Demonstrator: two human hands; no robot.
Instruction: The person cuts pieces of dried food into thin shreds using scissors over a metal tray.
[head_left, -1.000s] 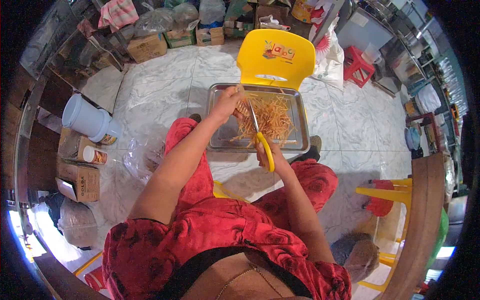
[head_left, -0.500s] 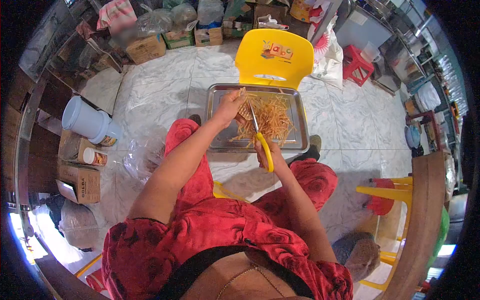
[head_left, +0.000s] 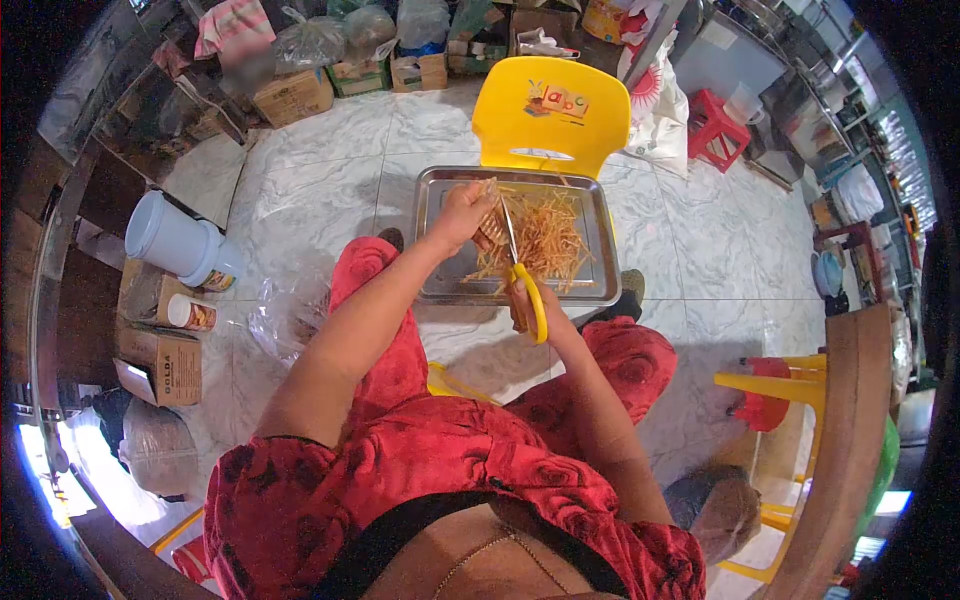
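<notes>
My left hand (head_left: 464,216) pinches a flat, ribbed brown piece (head_left: 491,230) over the left half of a metal tray (head_left: 427,200). My right hand (head_left: 556,322) is wrapped around the yellow handles of a pair of scissors (head_left: 527,283) near the tray's front edge. Their blades point away from me and lie against the right side of the brown piece. Under and beside the blades, a loose heap of thin, light-brown strips (head_left: 555,238) covers the middle and right of the tray. What the brown piece is made of I cannot tell.
A yellow chair (head_left: 500,105) stands behind the tray. To the left are a white bucket (head_left: 160,232), a cardboard box (head_left: 178,370) and a clear plastic bag (head_left: 285,318). A red stool (head_left: 718,130) is at the back right, a wooden edge (head_left: 840,430) at the near right.
The scissors and the brown piece have shifted very slightly in my hands, and more of the piece's ribbed side shows below my left fingers. Both hands stay in nearly the same place.
</notes>
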